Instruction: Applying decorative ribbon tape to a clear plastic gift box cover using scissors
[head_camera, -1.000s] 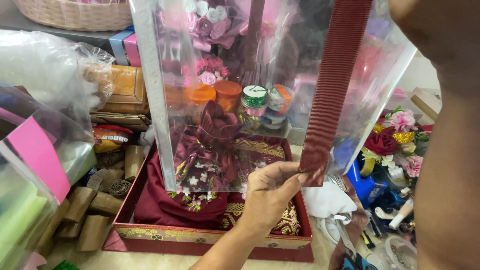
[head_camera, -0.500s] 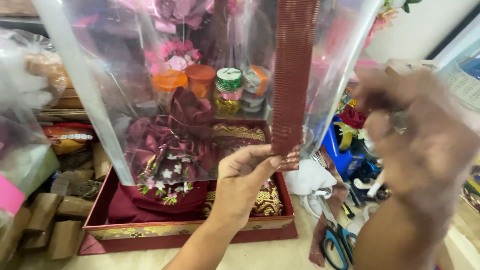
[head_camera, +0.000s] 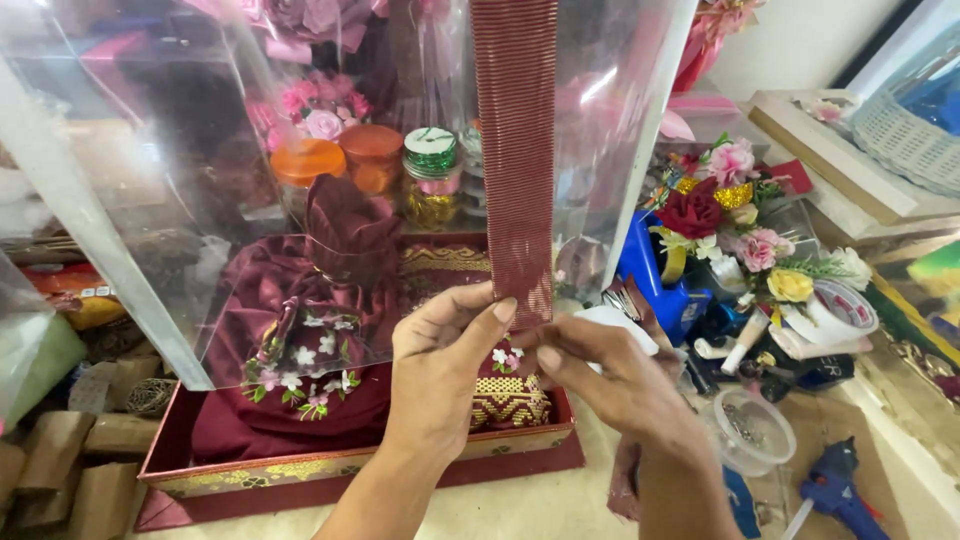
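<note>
Maroon ribbed ribbon (head_camera: 515, 150) hangs straight down the front of a clear plastic sheet (head_camera: 150, 180), and both hands meet at its lower end. The left hand (head_camera: 440, 365) pinches the ribbon's bottom edge between thumb and fingers, pressing it against the sheet. The right hand (head_camera: 610, 385) comes in just beside the ribbon's lower right corner, fingers drawn together and touching that end (whether it holds something small between them cannot be told).

Behind the ribbon, seen through the plastic, stands a shallow maroon box (head_camera: 360, 470) with a gold patterned rim. Inside the box, left of the ribbon, lies a gathered maroon cloth bundle (head_camera: 290, 340) trimmed with small white and pink flowers. Further back behind the ribbon sit jars with orange lids (head_camera: 335, 155) and one with a green-banded top (head_camera: 432, 160).

Right of the ribbon, a blue container (head_camera: 655, 285) holds a spray of artificial flowers (head_camera: 740, 215) in red, pink and yellow. Below and to the right of the ribbon's end are a clear plastic cup (head_camera: 750, 430) and a blue glue gun (head_camera: 835, 485). Far left of the ribbon, beside the box, lie brown wrapped blocks (head_camera: 80, 470).
</note>
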